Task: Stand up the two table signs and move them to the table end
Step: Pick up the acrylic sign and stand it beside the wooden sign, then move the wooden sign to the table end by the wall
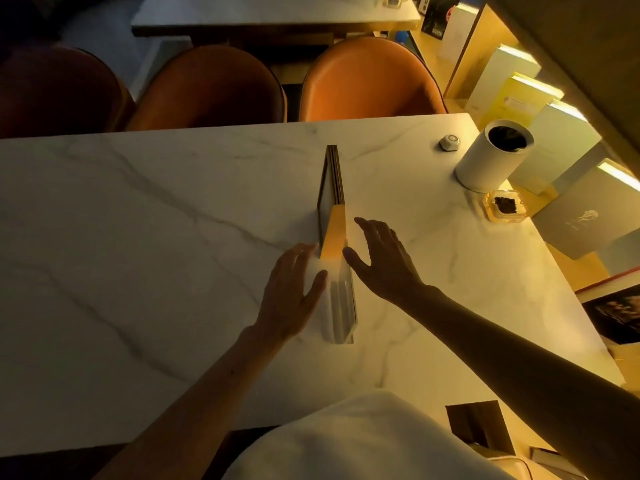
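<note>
Both table signs stand upright mid-worktop (138, 209), end to end: the far sign (331, 181) behind, the near sign (341, 289) right between your hands. Your left hand (294, 292) flanks its left face, fingers (301, 254) spread and open; your right hand (384, 258) hovers just beside its right face, fingers splayed (contact unclear in this dim light).

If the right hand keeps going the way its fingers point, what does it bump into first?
Probably nothing close: the right hand points up the bare marble table, running alongside the standing signs. The orange chair lies beyond the far edge, though depth is hard to judge.
</note>
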